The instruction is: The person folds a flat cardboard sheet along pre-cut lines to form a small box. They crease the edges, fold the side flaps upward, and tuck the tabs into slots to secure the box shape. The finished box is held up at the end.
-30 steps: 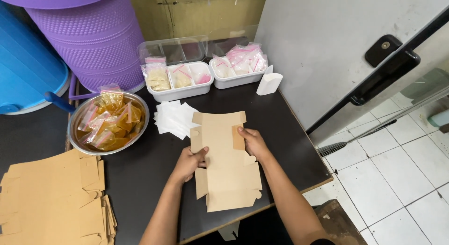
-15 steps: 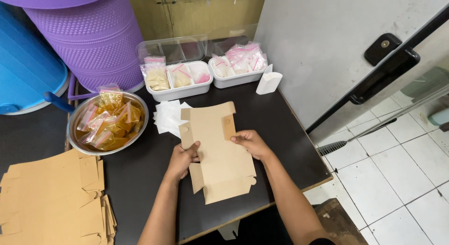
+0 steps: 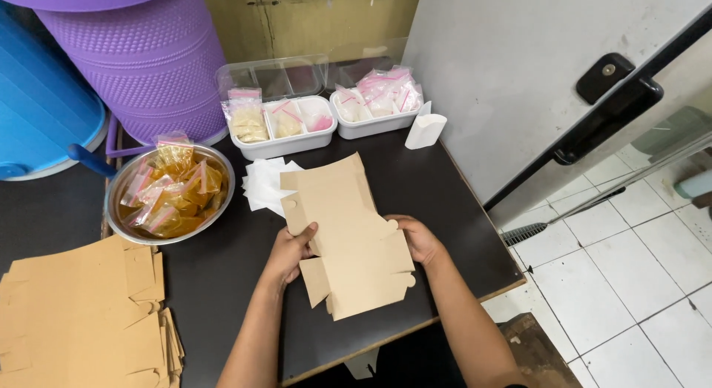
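Brown carton blank (flat, unfolded) gripped by both hands: left hand, right hand.

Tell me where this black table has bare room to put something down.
Bare table lies right of the box blank, below the white holder. Another patch lies between the steel bowl, the blank stack and the left hand. The back edge is crowded: trays, napkins.
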